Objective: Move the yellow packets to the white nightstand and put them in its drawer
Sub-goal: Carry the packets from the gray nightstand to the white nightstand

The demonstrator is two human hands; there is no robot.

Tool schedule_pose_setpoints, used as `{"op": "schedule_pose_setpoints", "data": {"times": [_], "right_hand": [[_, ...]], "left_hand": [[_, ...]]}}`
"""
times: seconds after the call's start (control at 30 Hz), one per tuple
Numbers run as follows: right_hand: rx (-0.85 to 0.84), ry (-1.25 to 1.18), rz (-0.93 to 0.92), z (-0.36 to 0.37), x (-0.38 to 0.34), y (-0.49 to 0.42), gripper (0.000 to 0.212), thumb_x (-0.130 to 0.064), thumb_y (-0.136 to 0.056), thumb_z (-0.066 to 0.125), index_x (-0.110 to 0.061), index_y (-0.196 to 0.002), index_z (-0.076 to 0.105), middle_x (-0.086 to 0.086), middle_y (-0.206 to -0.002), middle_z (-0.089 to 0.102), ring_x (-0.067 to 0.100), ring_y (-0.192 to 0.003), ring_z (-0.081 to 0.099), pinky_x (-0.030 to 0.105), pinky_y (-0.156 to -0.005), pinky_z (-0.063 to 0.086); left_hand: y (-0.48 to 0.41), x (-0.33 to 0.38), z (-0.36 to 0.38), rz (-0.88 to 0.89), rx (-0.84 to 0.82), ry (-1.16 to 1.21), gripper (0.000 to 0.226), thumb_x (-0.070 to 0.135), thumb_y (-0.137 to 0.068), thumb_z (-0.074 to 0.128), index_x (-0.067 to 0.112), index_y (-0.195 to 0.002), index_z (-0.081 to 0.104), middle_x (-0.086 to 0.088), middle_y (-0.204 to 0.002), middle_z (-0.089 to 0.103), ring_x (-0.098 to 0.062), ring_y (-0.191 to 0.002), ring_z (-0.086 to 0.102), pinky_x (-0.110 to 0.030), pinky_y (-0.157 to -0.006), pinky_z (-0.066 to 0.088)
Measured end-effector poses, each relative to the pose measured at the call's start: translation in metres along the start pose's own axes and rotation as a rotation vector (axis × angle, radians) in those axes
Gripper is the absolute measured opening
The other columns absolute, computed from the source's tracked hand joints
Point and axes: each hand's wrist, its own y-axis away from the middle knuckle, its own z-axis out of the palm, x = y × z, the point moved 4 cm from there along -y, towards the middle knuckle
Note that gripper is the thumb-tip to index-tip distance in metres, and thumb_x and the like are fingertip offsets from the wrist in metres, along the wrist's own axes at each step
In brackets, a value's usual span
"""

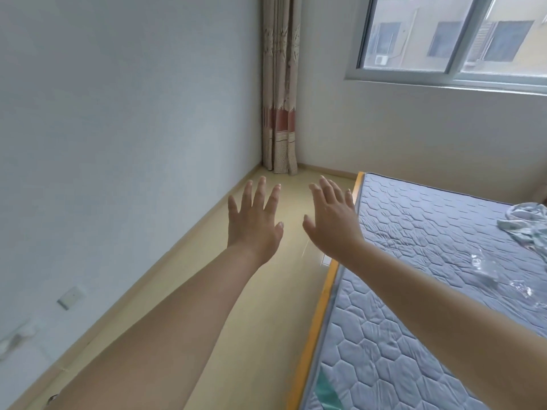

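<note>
No yellow packets and no white nightstand show in this view, so the task looks barely begun or between trips. The left hand (254,223) and right hand (333,223) reach out, fingers spread and holding nothing, above the pale floor (266,321) beside the grey quilted mattress (414,276).

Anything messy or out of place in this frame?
Minor only: a crumpled patterned cloth and some scrunched clear plastic lie loose on the bare quilted mattress, near its right side. Nothing looks spilled or damaged.
</note>
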Motion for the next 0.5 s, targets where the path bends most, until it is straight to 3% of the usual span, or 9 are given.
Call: {"op": "schedule_pose_setpoints", "data": {"times": [0.23,0.5], "right_hand": [[0.063,0.122,-0.062,0.050,-0.041,-0.112,0.064,-0.031,-0.088,0.055,-0.006,-0.143,0.032,0.015,-0.154,0.023,0.030,-0.144,0.019,0.052,-0.115,0.016],[0.241,0.151,0.047,0.076,-0.022,-0.323,0.064,-0.026,-0.082,0.064,-0.004,-0.138,0.041,0.018,-0.147,0.036,0.035,-0.137,0.034,0.055,-0.110,0.026]], "left_hand": [[-0.099,-0.097,0.024,0.050,0.060,-0.041,0.070,0.044,-0.099,0.030,0.023,-0.151,-0.013,-0.005,-0.159,-0.017,-0.027,-0.146,-0.015,-0.055,-0.115,0.003],[-0.329,-0.165,0.029,0.185,0.195,0.039,0.071,0.041,-0.098,0.036,0.023,-0.153,-0.005,-0.005,-0.160,-0.011,-0.025,-0.147,-0.011,-0.056,-0.115,0.004]]}}
